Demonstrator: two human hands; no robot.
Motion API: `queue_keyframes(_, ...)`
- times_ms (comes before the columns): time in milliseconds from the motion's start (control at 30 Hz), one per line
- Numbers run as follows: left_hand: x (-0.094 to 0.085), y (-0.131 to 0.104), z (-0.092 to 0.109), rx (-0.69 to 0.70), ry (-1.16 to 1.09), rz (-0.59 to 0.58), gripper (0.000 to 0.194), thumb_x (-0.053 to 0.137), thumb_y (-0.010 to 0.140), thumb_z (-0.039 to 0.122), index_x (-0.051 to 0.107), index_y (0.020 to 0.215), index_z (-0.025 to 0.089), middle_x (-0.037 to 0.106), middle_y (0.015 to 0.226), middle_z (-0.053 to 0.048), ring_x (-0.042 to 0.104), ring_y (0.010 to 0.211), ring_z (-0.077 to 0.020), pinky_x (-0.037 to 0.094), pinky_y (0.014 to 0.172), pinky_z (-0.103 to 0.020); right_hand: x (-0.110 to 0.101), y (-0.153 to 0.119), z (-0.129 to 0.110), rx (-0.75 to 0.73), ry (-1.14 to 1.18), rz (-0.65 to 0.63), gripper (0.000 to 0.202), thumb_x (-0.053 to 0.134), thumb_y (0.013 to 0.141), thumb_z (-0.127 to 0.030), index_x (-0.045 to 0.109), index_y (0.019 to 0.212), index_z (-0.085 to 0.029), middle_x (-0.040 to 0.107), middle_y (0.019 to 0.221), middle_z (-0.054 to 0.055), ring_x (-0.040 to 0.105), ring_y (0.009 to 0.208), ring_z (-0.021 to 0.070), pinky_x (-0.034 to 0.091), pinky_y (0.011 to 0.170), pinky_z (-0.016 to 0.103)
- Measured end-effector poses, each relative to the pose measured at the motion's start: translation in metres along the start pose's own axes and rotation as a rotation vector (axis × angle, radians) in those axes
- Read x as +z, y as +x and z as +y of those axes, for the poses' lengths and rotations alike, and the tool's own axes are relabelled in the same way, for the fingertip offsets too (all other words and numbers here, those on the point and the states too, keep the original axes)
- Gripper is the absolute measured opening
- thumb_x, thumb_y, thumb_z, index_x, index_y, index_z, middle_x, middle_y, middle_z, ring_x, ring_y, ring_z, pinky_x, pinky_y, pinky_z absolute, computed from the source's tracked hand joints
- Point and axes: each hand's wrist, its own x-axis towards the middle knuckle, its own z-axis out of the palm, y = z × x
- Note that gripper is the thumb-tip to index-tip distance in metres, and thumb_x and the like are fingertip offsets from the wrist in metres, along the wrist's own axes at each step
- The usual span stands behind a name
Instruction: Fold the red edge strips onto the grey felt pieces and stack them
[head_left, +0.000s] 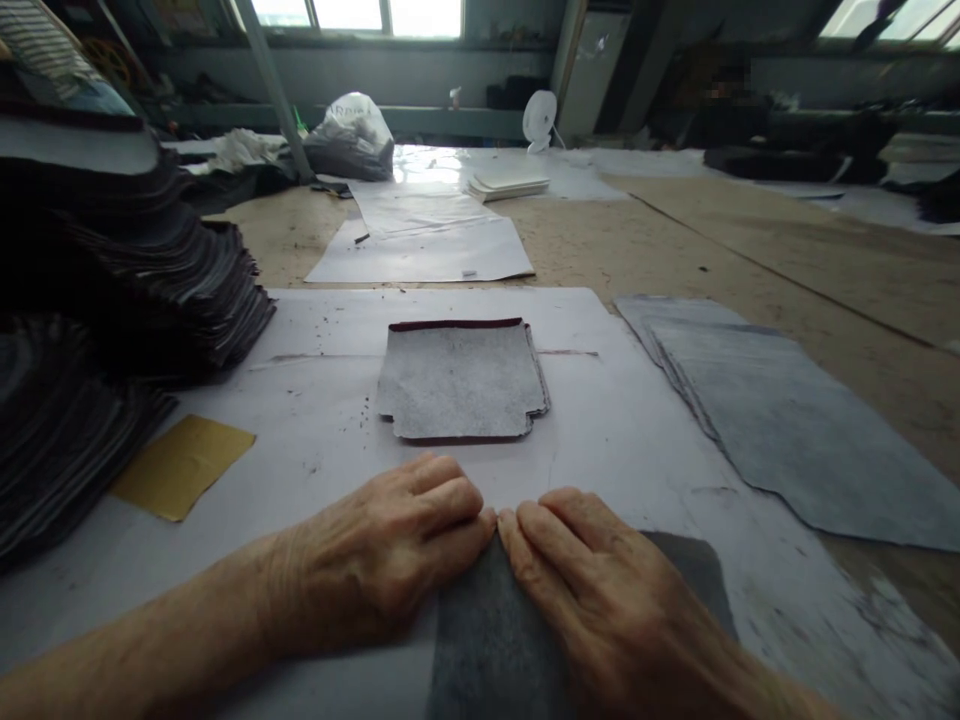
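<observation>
Both my hands meet at the far edge of a dark grey fabric piece (495,640) that lies on the white sheet. My left hand (397,545) has its fingers curled and pressed together on that edge, thumb against the cloth. Beside it, my right hand (600,580) grips the same edge, its fingers bunched and its thumb tip almost touching the left one. Part of the fabric is hidden under the right hand. Just beyond them lies a small stack of light grey fabric panels (461,380) with a dark red far edge and notched near corners.
Tall stacks of dark fabric (172,270) rise at the left, with a yellowish card (186,465) beside them. Larger grey fabric pieces (795,420) lie at the right. Farther back are white paper sheets (427,250), a bulging plastic bag (349,140) and a small white fan (539,120).
</observation>
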Motion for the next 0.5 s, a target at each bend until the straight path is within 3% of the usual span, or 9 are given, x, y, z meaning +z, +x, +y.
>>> queue_keyframes(100, -0.004, -0.008, -0.004, -0.013, 0.006, -0.01, 0.03, 0.037, 0.082, 0.006, 0.05, 0.11, 0.008, 0.055, 0.082, -0.009, 0.049, 0.076, -0.0176, 0.046, 0.07, -0.034, 0.001, -0.002, 0.001, -0.014, -0.015, 0.038, 0.033, 0.031, 0.081, -0.003, 0.063, 0.091, -0.007, 0.06, 0.084, 0.011, 0.052, 0.08, 0.02, 0.05, 0.069, 0.035)
queue_keyframes(300, -0.007, -0.026, -0.001, -0.194, -0.012, 0.188, 0.037, 0.044, 0.074, 0.001, 0.054, 0.107, 0.014, 0.055, 0.086, -0.007, 0.049, 0.075, -0.0156, 0.043, 0.067, -0.033, 0.005, -0.002, 0.006, -0.017, 0.011, 0.096, 0.037, 0.03, 0.077, 0.0, 0.062, 0.094, -0.006, 0.061, 0.083, 0.01, 0.051, 0.078, 0.019, 0.05, 0.066, 0.032)
queue_keyframes(500, -0.008, -0.015, 0.023, -0.191, -0.055, -0.035, 0.032, 0.045, 0.074, 0.01, 0.054, 0.104, 0.013, 0.056, 0.084, -0.008, 0.049, 0.071, -0.0175, 0.042, 0.064, -0.035, 0.007, -0.002, 0.01, 0.011, 0.105, 0.033, 0.038, 0.034, 0.078, -0.004, 0.057, 0.109, -0.006, 0.059, 0.087, 0.01, 0.048, 0.077, 0.02, 0.049, 0.065, 0.034)
